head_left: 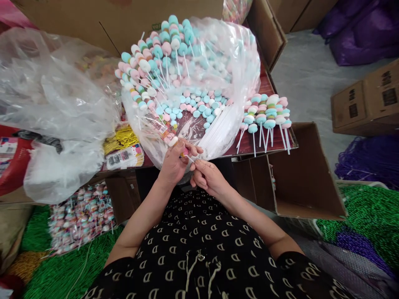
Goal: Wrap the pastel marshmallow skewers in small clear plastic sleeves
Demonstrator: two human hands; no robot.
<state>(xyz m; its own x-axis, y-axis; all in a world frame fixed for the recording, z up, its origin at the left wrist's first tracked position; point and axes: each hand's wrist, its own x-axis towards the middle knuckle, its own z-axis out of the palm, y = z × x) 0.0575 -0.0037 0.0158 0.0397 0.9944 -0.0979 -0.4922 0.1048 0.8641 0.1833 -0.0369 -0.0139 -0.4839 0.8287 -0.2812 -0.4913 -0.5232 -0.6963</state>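
Over the table's front edge, my left hand [173,162] is closed round a candy skewer [172,140] of pink and white pieces. Its upper end reaches into a printed clear wrapper [159,126]. The skewer's white stick [189,158] points toward my right hand [208,175], whose thumb and fingers pinch its lower end. Just beyond the hands lies a big clear plastic bag [246,54]. On and around it are finished marshmallow skewers [166,47] and loose pastel candy discs [204,109]. White sticks [220,128] lie bundled at its right side.
More skewers [269,112] line the table's right edge. Yellow twist ties [121,139] and printed cards [124,158] lie left. An open cardboard box [305,170] stands low right; wrapped skewers [82,216] fill a spot low left. Green strands [374,211] and more boxes [368,97] are right.
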